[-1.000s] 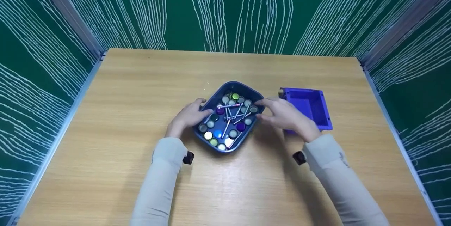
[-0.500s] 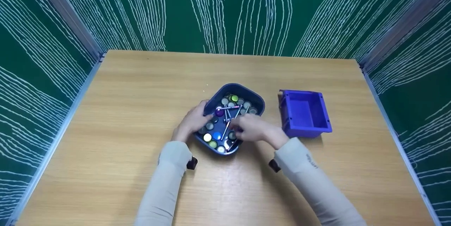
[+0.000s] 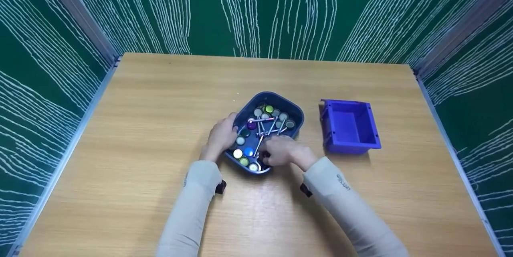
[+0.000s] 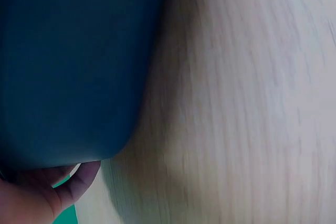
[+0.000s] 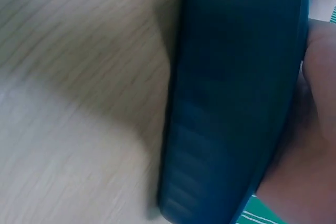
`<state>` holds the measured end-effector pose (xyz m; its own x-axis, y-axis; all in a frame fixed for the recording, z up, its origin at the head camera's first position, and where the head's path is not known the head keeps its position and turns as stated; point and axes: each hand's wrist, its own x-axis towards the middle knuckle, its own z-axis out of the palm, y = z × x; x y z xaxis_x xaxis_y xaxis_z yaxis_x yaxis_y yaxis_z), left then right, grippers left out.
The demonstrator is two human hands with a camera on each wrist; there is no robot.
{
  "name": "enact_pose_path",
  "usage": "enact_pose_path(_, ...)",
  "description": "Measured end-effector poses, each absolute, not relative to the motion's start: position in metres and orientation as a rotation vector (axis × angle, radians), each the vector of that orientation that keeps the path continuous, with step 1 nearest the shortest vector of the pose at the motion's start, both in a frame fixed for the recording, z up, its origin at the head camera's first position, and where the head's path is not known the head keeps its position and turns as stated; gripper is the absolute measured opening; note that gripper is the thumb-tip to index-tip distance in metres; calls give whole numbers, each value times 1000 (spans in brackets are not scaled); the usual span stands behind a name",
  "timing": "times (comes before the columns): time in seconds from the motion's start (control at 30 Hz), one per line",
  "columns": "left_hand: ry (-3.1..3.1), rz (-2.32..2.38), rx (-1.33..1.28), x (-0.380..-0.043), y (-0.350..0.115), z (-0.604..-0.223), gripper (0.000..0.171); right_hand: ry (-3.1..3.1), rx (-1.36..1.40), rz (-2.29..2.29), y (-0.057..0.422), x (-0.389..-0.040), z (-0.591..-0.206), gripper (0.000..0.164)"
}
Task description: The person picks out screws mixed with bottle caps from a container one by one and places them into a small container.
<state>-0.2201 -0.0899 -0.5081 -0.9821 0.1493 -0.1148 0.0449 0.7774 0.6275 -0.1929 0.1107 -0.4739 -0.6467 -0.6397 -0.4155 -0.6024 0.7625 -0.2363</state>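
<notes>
Dark blue tub point(image 3: 282, 103) sits near the middle of the table point(image 3: 160, 108), with metal bolts point(image 3: 262, 120) and round caps point(image 3: 249, 152) jumbled inside. At its nine o'clock, the left hand point(image 3: 221, 133) grips the rim, some fingers out of sight. At five o'clock, the right hand point(image 3: 280, 150) reaches in, fingers bent; its fingertips are hidden, so whether it holds anything cannot be told. A purple bin point(image 3: 345, 126) stands apart at three o'clock. Both wrist views cut off the tub.
</notes>
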Motion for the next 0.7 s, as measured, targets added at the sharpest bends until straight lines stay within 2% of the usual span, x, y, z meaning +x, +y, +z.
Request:
enact_pose_path(0.4,2842,893,136,-221,-89,-508,39,2341,-701,157,93,-188,-469,53)
enact_pose_path(0.7,2834,893,129,-222,-87,-509,42,2317,-743,173,95,-191,-465,54)
